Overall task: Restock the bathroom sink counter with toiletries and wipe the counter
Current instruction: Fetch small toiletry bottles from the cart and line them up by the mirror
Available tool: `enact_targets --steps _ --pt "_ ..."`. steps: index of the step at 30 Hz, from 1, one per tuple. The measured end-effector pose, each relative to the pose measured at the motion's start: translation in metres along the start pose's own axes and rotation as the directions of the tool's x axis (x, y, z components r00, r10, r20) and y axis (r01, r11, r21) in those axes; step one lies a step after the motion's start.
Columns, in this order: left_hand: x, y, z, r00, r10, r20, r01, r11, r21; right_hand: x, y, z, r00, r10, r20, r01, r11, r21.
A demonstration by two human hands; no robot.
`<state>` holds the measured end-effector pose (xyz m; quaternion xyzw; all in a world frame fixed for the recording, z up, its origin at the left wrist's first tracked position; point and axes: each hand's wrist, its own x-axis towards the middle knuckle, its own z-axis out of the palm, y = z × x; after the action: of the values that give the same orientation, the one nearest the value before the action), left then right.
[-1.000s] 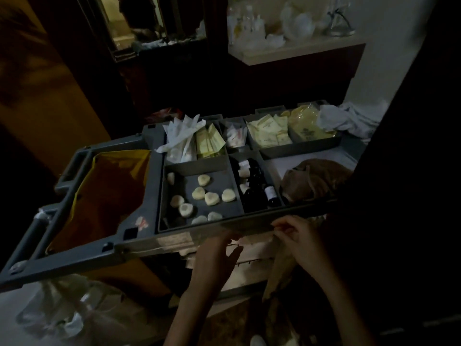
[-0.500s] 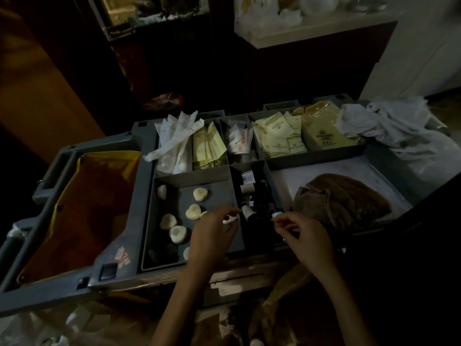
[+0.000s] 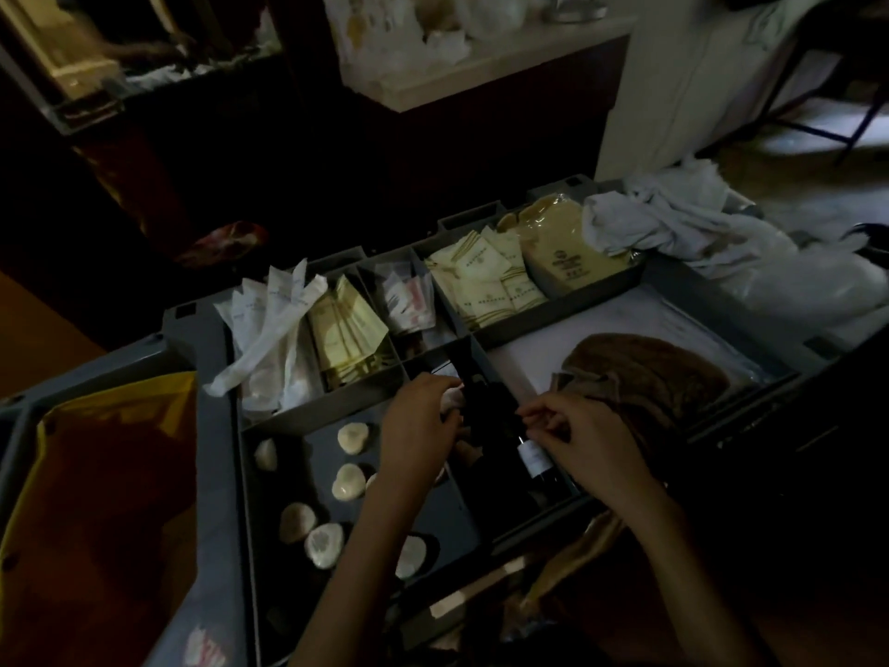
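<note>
A grey cart tray [image 3: 219, 426] holds toiletries in compartments. Several small dark bottles [image 3: 535, 458] lie in a narrow middle compartment. My left hand [image 3: 416, 433] hovers over that compartment's left edge and grips a small white-topped item [image 3: 452, 402]. My right hand [image 3: 584, 438] is just right of it, its thumb and fingers pinched together at the top of a dark bottle with a white label. Several round white soaps [image 3: 349, 479] lie in the compartment to the left, partly hidden by my left forearm.
Cream sachets [image 3: 486, 281], yellow packets [image 3: 346, 334] and long white packets [image 3: 279, 320] fill the back compartments. A brown cloth [image 3: 649, 377] lies at the right, crumpled white cloths [image 3: 673, 223] beyond it. A yellow bag [image 3: 96, 498] hangs at the left. A pale counter [image 3: 481, 74] stands behind.
Both hands rose from the cart's front edge into the tray. They now sit over the bottle compartment, and the view has come closer to the tray.
</note>
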<state>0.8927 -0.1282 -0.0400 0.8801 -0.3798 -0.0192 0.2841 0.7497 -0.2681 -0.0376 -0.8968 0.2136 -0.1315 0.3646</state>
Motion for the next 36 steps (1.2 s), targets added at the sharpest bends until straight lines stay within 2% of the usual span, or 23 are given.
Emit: enact_targets --steps 5,10,14,18,20,23,27,32,36 --pt "0.020 -0.003 0.009 0.985 0.008 0.174 -0.033 0.989 0.145 0.003 -0.004 0.006 1.000 0.008 0.002 -0.008 0.999 -0.044" --pt "0.027 -0.010 0.018 0.980 -0.002 0.201 -0.035 0.983 0.182 0.008 -0.016 0.018 0.998 -0.043 0.034 0.049 0.981 -0.188" --pt "0.037 -0.013 0.020 0.965 -0.002 0.264 -0.057 0.975 0.215 0.019 -0.022 0.036 0.978 -0.117 0.173 0.175 0.910 -0.377" --pt "0.040 -0.015 0.019 0.953 0.002 0.302 -0.071 0.973 0.219 0.026 -0.020 0.049 0.967 -0.078 0.243 0.198 0.828 -0.524" --pt "0.038 -0.018 0.015 0.967 0.014 0.253 -0.057 0.985 0.164 0.030 -0.018 0.052 0.965 -0.069 0.252 0.203 0.806 -0.556" --pt "0.030 -0.024 0.008 0.995 0.041 0.094 -0.045 0.998 0.038 0.035 -0.016 0.054 0.956 -0.041 0.290 0.220 0.753 -0.621" --pt "0.018 -0.032 -0.008 0.997 -0.052 -0.064 0.035 0.969 -0.246 0.044 -0.017 0.059 0.946 -0.018 0.324 0.243 0.702 -0.669" --pt "-0.004 -0.047 -0.020 0.968 -0.244 -0.058 0.174 0.821 -0.544 0.052 -0.020 0.062 0.938 -0.009 0.346 0.254 0.696 -0.671" --pt "-0.012 -0.053 -0.021 0.953 -0.302 -0.033 0.225 0.773 -0.594 0.056 -0.016 0.064 0.936 -0.040 0.349 0.271 0.716 -0.644"
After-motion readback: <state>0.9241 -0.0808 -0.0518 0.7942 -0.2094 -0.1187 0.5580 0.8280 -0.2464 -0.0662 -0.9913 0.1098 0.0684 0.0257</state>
